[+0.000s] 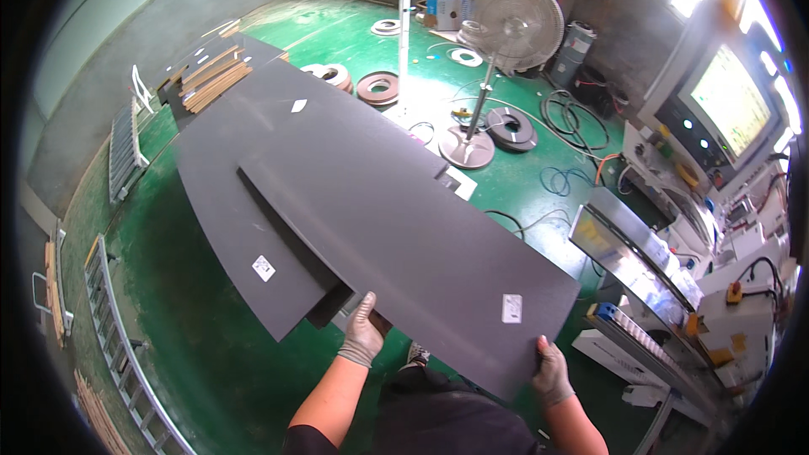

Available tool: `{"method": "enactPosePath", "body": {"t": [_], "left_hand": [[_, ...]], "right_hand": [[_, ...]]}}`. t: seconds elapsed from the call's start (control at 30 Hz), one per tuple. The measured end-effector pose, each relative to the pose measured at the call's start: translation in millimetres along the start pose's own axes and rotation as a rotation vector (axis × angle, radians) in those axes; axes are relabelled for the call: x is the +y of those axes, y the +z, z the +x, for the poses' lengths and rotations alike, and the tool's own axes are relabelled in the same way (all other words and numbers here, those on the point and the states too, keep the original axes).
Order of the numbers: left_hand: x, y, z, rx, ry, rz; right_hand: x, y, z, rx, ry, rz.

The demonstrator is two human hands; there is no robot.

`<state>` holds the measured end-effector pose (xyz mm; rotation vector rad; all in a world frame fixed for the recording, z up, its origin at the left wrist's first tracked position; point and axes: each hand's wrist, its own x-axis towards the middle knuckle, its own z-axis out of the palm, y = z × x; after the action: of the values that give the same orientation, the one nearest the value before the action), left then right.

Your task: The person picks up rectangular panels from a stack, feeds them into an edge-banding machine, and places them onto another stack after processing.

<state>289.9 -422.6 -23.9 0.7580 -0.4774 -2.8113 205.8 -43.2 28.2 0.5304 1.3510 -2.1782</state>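
A long dark grey panel (404,227) with a white label (511,308) lies slantwise across the view, its near end close to my body. My left hand (364,335), in a light glove, grips its near long edge, thumb on top and fingers hidden beneath. At the panel's right end my gloved right hand (552,373) is closed round the edge near the corner, thumb up. Beneath and to the left rests another dark grey panel (227,194) with its own label (264,268). The held panel overlaps it at an angle, its near end reaching past the stack.
Narrow brown strips (217,80) lie on the stack's far end. A standing fan (512,25) and rolls of edge banding (377,88) are on the green floor beyond. At right stands a machine with a lit screen (731,101); a roller conveyor (126,362) curves along the left.
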Motion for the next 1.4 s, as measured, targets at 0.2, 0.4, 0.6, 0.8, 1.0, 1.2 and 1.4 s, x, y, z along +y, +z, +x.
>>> {"method": "enactPosePath", "body": {"t": [0.2,0.4,0.6,0.8,1.0,1.2,1.4], "left_hand": [[-7.6,38.0,-19.7,0.056,0.047,0.029],[-89.3,55.5,-64.5,-0.043,-0.403,0.134],[-165.1,81.8,-78.4,-0.114,-0.794,0.269],[-244.2,114.3,-49.9,-0.267,-1.099,0.410],[-332.5,123.8,-27.0,-0.301,-1.049,0.693],[-345.0,130.2,10.2,-0.639,-0.928,1.043],[-343.9,198.5,37.7,-1.088,-0.707,1.512]], "right_hand": [[-36.6,-144.2,-114.9,0.270,-0.136,-0.033],[31.1,-244.7,-235.9,0.819,-0.507,-0.060],[157.4,-278.9,-355.8,1.229,-0.607,0.267],[282.8,-229.4,-399.2,1.443,-0.705,0.683],[410.4,-179.5,-402.4,1.908,-0.439,0.756],[334.0,-76.6,-367.7,1.965,-0.164,0.430],[395.7,-103.8,-353.9,1.688,-0.601,0.865]]}}
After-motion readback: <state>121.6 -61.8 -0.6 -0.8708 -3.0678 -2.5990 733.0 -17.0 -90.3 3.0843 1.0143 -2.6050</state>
